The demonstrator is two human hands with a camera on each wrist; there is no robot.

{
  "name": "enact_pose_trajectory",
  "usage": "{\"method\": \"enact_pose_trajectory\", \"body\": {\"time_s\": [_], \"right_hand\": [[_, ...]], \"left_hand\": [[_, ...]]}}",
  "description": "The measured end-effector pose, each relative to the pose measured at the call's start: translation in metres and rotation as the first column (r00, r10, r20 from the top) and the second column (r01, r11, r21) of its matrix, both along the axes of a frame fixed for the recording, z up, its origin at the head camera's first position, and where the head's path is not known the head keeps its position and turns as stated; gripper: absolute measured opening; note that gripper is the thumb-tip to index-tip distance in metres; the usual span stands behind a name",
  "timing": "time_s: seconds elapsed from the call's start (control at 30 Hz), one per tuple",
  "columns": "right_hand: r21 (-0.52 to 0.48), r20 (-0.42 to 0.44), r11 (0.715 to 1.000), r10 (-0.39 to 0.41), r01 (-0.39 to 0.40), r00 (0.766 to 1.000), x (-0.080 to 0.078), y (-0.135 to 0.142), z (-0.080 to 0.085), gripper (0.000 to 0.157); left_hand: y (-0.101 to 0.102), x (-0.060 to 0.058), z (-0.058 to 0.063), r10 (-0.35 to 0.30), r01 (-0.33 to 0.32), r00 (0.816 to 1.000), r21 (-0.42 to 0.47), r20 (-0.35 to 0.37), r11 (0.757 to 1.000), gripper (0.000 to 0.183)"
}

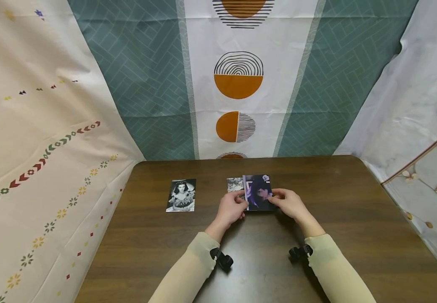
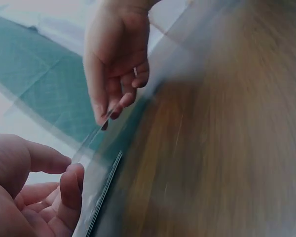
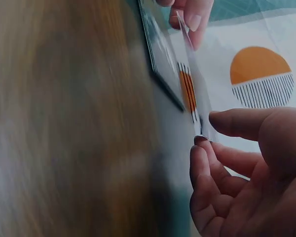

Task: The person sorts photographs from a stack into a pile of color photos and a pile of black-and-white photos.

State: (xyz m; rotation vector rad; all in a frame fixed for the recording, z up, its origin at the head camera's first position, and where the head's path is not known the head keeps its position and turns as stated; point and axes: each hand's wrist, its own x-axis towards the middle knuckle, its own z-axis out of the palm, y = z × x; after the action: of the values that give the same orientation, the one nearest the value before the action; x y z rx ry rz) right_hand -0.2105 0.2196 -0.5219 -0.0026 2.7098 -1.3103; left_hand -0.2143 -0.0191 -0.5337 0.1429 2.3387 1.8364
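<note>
Both hands hold a glossy photo card (image 1: 258,191) with a dark, purple-toned picture. My left hand (image 1: 232,207) pinches its left edge; in the left wrist view the thumb and a fingertip (image 2: 75,170) meet on it. The right hand (image 1: 287,202) pinches the opposite edge, also seen in the right wrist view (image 3: 237,158). From the side the card is thin and raised above a stack of cards (image 3: 160,59) on the table. A black-and-white photo (image 1: 235,183) is partly hidden behind the held card and left hand.
Another black-and-white photo (image 1: 181,195), a portrait of a person, lies flat to the left on the brown wooden table (image 1: 157,252). Patterned cloths (image 1: 150,75) hang behind the table and along both sides. Small black cameras are strapped on both wrists.
</note>
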Motion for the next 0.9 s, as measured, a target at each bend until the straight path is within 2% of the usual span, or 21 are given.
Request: {"method": "enact_pose_trajectory", "body": {"time_s": [0.27,0.37,0.47,0.63,0.9], "right_hand": [[0.028,0.033,0.999,-0.03,0.029,0.999,0.002,0.054,0.005,0.061],[0.038,0.055,0.998,-0.054,0.052,0.997,0.004,0.074,0.006,0.061],[0.053,0.065,0.996,-0.075,0.071,0.995,0.006,0.09,0.007,0.06],[0.073,0.05,0.995,-0.079,0.075,0.996,0.007,0.102,0.004,0.06],[0.145,0.026,0.987,-0.071,0.067,0.997,0.01,0.109,-0.001,0.061]], "left_hand": [[0.062,-0.003,0.001,-0.072,0.068,0.996,-0.083,-0.045,0.994,0.06],[0.084,-0.004,0.0,-0.101,0.098,0.994,-0.089,-0.027,0.991,0.06],[0.101,-0.004,-0.001,-0.101,0.101,0.995,-0.084,0.002,0.991,0.06],[0.118,-0.003,-0.001,-0.075,0.073,0.997,-0.139,-0.01,0.988,0.061],[0.13,0.002,-0.005,-0.05,0.038,0.998,-0.243,-0.04,0.969,0.058]]}}
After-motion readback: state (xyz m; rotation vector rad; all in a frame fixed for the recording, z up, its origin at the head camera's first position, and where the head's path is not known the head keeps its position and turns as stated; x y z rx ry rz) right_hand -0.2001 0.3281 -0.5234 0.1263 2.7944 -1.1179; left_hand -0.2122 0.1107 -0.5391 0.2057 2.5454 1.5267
